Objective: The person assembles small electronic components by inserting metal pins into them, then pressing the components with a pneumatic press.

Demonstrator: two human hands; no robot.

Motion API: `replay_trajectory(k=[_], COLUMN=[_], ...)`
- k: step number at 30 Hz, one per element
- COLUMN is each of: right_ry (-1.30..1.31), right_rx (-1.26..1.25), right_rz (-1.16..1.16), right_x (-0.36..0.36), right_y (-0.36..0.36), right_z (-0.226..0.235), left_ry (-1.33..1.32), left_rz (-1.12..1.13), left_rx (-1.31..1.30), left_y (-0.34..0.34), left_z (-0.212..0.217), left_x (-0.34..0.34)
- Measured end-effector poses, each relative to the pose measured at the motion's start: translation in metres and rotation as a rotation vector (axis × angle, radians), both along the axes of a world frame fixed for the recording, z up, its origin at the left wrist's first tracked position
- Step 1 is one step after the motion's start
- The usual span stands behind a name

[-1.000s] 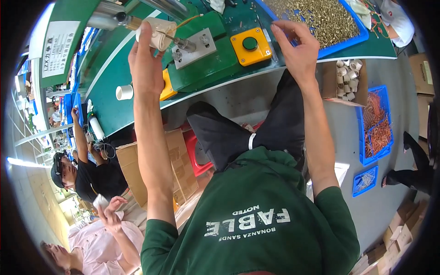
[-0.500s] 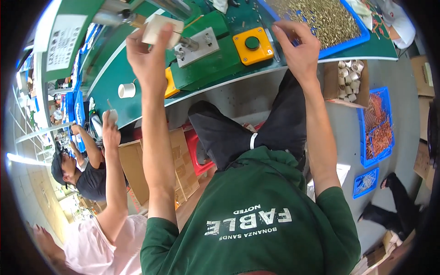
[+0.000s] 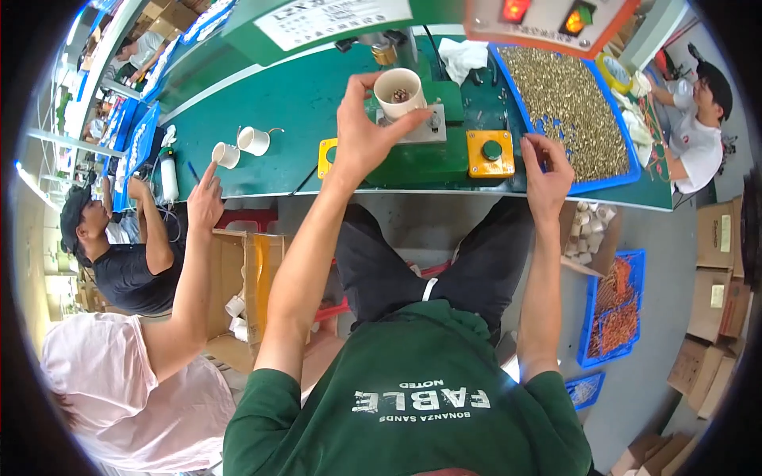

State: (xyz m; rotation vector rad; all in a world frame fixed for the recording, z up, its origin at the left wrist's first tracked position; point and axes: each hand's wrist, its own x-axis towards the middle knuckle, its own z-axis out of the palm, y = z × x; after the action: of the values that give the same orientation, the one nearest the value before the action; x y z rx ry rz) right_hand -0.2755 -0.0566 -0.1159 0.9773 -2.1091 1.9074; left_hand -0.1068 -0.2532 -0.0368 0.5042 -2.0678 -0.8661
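Note:
My left hand [image 3: 367, 131] grips a white cup-shaped part [image 3: 399, 111] between thumb and fingers, above the metal fixture plate [image 3: 432, 127] of a green press. The part's open end faces up and small metallic pieces show inside it. My right hand [image 3: 549, 176] is at the table's front edge, between a yellow button box [image 3: 490, 155] and a blue tray of small brass-coloured pieces [image 3: 563, 111]. Its fingers are curled together; what they hold, if anything, cannot be made out.
Overhead is a control panel [image 3: 548, 28] with lit red and amber lamps. A co-worker's hand [image 3: 205, 198] at left reaches to a white cup part [image 3: 225, 155], beside another [image 3: 253, 141]. Right of my legs are a carton of white parts [image 3: 591, 230] and blue trays [image 3: 615, 309].
The view has tilted and shifted. My left hand has brought the white part over the fixture, its opening now upward. My right hand has dropped from beside the tray to the table edge.

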Motion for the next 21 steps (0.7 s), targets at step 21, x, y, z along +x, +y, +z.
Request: replay_trajectory(k=[21], right_ry=[0.659], right_rx=[0.394], right_rz=[0.193], right_x=[0.046], right_y=[0.002], right_z=[0.045], left_ry=[-0.138], left_rz=[0.374], left_rx=[-0.637], left_y=[0.001], left_z=[-0.083], left_x=[0.11])
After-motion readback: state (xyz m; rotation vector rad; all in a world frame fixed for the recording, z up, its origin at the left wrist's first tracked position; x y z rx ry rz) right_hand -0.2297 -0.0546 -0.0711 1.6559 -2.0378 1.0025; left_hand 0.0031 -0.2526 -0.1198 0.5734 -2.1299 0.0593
